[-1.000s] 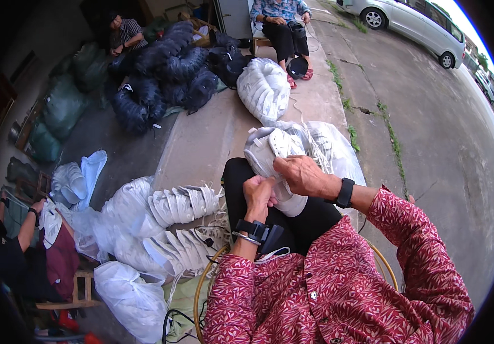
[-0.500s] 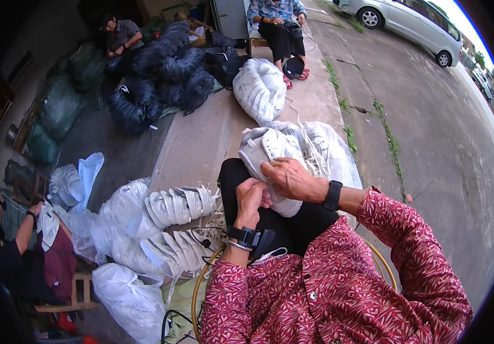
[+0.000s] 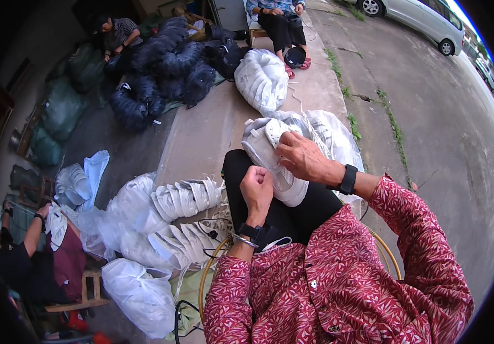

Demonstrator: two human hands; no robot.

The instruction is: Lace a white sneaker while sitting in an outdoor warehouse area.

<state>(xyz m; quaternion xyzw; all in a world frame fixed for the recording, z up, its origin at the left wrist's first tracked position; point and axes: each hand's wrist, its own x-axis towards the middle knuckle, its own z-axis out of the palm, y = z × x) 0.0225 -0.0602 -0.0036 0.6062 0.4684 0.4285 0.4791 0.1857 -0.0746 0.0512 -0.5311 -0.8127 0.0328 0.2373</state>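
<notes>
A white and pale grey shoe upper [image 3: 264, 150] lies on my lap, its rounded toe towards me. My left hand [image 3: 257, 192] is closed in a pinch just left of the toe, apart from it; whatever the fingers hold is too small to make out. Bent over the lacing part, my right hand [image 3: 303, 153] has its fingertips closed against the upper; any lace between them is hidden. Just beyond the upper, a clear plastic bag [image 3: 338, 140] holds more white uppers and loose white laces.
Nested white uppers [image 3: 186, 198] lie at my left beside a stuffed white bag [image 3: 135, 295]. A yellow hoop [image 3: 204, 286] curves by my left side. Dark bundles [image 3: 169, 63] are heaped farther off. Co-workers sit at the left and the far end. A silver van [image 3: 410, 20] stands outside.
My left hand has drawn back a little from the upper, uncovering more of its toe. My right hand has shifted slightly up and right along it. The whole view has tilted slightly.
</notes>
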